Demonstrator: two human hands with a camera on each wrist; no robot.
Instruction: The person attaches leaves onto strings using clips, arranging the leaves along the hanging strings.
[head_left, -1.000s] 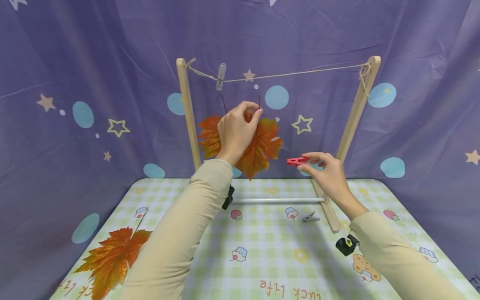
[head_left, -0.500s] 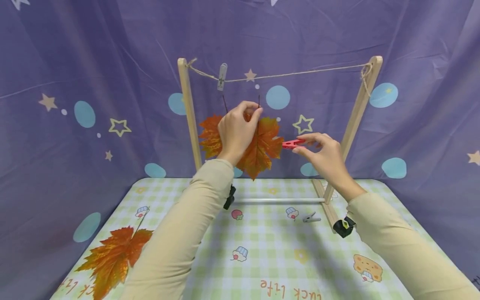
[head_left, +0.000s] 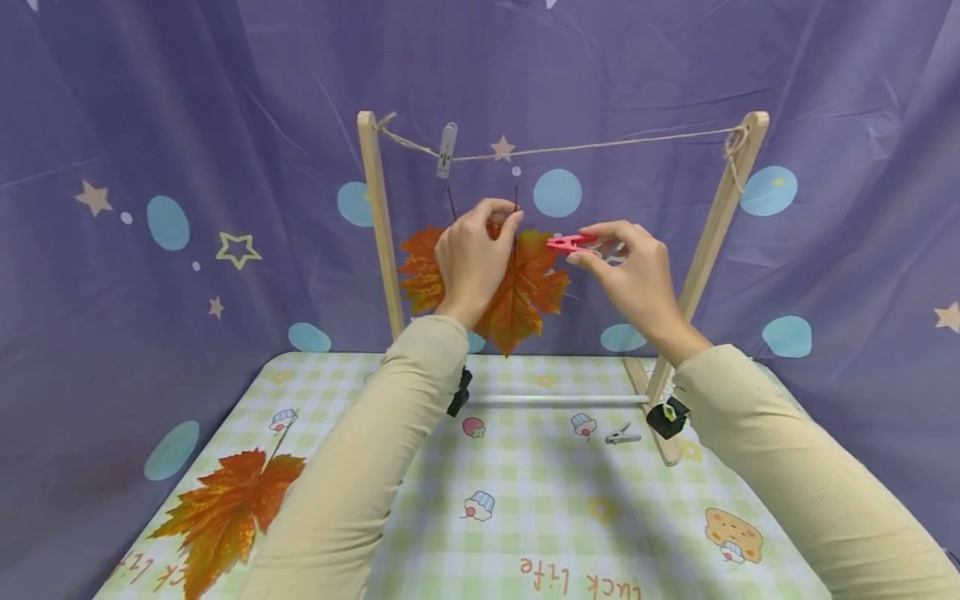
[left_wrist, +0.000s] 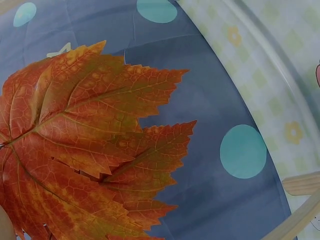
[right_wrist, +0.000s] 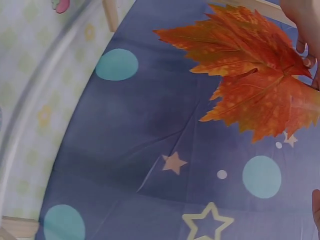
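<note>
My left hand (head_left: 472,258) pinches the stem of an orange-red maple leaf (head_left: 521,292) below the string (head_left: 592,147). The stem's tip points up above my fingers. Behind that hand, to the left, is another maple leaf (head_left: 420,271), its stem reaching up toward a grey clothespin (head_left: 446,152) on the string. Between thumb and fingers, my right hand (head_left: 641,271) grips a red clothespin (head_left: 568,243), jaws facing left, overlapping the held leaf's right edge in the head view. The left wrist view shows the leaf (left_wrist: 75,115) close up; the right wrist view has it (right_wrist: 270,95) at upper right.
The string runs between two wooden posts (head_left: 711,237), joined low down by a white rod (head_left: 555,401). A third maple leaf (head_left: 225,512) lies at the left of the checkered table (head_left: 540,500). Another grey clothespin (head_left: 622,435) lies near the right foot. A purple curtain (head_left: 187,83) hangs behind.
My right hand has risen and moved left with the red clothespin, from beside the right post up to the held leaf. My left hand stays nearly still on the stem.
</note>
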